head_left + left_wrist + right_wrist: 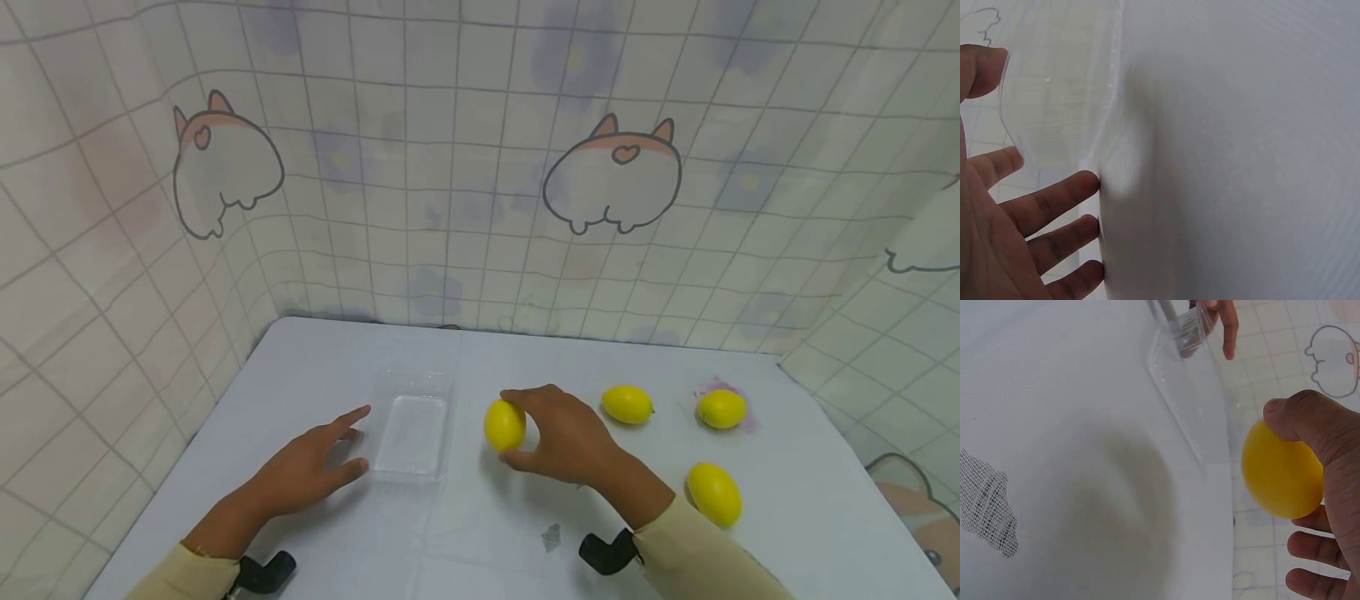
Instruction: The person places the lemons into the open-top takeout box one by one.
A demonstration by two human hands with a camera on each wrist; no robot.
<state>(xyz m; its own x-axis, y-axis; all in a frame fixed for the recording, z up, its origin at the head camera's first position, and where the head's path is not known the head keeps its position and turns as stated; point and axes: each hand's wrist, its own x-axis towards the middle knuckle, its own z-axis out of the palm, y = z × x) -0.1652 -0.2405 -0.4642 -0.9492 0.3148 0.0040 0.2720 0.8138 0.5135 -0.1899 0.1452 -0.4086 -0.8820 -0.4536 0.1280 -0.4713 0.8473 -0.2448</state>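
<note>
Right hand (566, 433) angled inward, thumb and fingers pinching lemon (505, 426) above table (487, 542), right of tray (411, 437). Left hand (300, 471) open, fingers spread, at tray's left side.

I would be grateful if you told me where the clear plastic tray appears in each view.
Head: the clear plastic tray is just left of centre, in the lower half.
Left wrist: upper left.
Right wrist: upper middle, slightly right.
Shared landmark: the left hand, near it throughout.
</note>
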